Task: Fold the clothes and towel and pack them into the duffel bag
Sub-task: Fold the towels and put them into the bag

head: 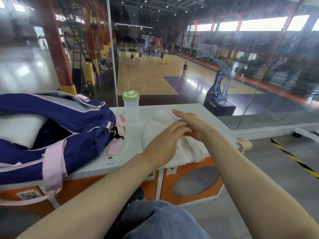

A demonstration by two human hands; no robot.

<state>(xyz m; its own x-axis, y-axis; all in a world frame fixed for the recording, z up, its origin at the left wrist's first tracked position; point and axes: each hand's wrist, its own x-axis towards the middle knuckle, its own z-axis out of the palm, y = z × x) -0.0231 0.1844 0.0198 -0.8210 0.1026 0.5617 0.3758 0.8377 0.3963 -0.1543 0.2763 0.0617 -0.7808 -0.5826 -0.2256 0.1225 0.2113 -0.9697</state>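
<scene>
The white terry towel (183, 144) lay partly folded on the white table top (131, 152), right of the open navy and pink duffel bag (57, 135). I saw both hands over it, fingers straight and close together: left hand (165, 144) flat on the cloth, right hand (191, 125) crossing above. A clear bottle with a green lid (131, 109) stood between bag and towel. Something white (19, 130) sat inside the bag, half hidden.
</scene>
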